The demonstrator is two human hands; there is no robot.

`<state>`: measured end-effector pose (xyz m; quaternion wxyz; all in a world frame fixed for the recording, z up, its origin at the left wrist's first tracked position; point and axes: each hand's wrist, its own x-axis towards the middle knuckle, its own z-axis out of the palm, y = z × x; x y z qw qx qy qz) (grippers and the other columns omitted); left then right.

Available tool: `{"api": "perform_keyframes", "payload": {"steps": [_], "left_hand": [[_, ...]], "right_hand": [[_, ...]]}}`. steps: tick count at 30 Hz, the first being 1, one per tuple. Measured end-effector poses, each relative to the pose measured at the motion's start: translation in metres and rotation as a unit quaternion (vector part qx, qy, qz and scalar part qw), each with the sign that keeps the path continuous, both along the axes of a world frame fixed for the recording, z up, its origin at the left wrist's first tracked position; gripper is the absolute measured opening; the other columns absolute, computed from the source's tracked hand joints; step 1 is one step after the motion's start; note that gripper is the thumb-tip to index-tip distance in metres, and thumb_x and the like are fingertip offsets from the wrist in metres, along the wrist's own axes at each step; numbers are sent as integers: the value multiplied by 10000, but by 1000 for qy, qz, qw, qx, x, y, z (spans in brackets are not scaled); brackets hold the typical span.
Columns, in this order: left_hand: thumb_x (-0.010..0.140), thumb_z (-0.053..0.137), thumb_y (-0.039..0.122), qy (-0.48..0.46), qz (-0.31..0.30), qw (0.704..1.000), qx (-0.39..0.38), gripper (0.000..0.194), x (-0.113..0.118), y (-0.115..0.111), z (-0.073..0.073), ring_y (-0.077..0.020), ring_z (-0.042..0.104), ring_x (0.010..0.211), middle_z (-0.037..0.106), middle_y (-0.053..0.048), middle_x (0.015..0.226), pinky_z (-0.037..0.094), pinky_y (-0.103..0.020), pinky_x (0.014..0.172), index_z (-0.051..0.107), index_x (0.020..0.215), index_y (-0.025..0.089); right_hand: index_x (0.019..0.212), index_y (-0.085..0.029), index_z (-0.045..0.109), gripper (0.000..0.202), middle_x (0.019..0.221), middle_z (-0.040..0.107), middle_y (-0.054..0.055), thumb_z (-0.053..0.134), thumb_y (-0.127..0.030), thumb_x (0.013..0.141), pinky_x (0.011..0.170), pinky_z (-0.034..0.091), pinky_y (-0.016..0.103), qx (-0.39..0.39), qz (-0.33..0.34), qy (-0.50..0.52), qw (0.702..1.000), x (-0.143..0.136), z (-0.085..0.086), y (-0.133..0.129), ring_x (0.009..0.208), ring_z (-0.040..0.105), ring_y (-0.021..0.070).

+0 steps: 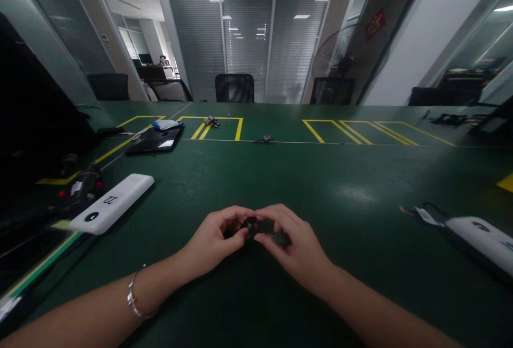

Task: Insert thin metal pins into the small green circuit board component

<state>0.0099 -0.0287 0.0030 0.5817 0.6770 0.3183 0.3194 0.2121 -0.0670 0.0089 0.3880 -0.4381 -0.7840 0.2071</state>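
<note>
My left hand point(212, 238) is closed on a small dark object point(249, 225) with a greenish mark, near the front middle of the green table point(248, 177). Beside it, my right hand point(294, 238) curves inward, its fingertips meeting the left ones above the object. Another dark piece point(281, 238) shows within the curl of the right hand; its shape is blurred. A silver bracelet point(132, 294) circles my left wrist.
A white power bank point(114, 203) lies at the left, another white device point(481, 238) at the right. Farther back are a black laptop-like slab point(154, 139), small metal parts point(211, 121), a small dark item point(264, 138) and yellow tape outlines. Chairs stand behind the table.
</note>
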Motion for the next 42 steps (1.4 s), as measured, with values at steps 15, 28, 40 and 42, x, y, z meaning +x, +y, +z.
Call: {"api": "perform_keyframes", "payload": {"steps": [15,28,40,42], "left_hand": [[895,526,212,56,39,996,57,227,-4,5,7,-220,605,952,654,-83,1037,480,-344,839,696,1041,175],[918,520,211,67,72,991,93,230,-4,1,7,-204,622,933,664,-72,1068,507,-312,817,694,1068,199],[855,640,230,84,69,988,108,213,-4,2,6,-227,640,943,698,-74,1040,511,-344,844,707,1054,195],[847,647,215,68,72,991,87,205,-4,2,5,-230,647,959,711,-74,1044,509,-344,855,719,1038,194]], "right_hand": [[928,-209,648,199,844,656,9,458,-247,968,676,459,269,-76,-16,-78,994,1,0,4,752,604,151],[851,-213,656,235,747,623,-1,454,-257,961,615,406,253,-50,-42,-149,987,-1,1,4,672,580,138],[859,-214,647,240,763,626,2,442,-265,972,633,408,257,-56,-31,-145,987,-1,-1,5,688,577,140],[831,-211,639,247,747,617,-4,447,-274,972,627,403,253,-53,-30,-144,988,-1,-1,5,677,572,136]]}}
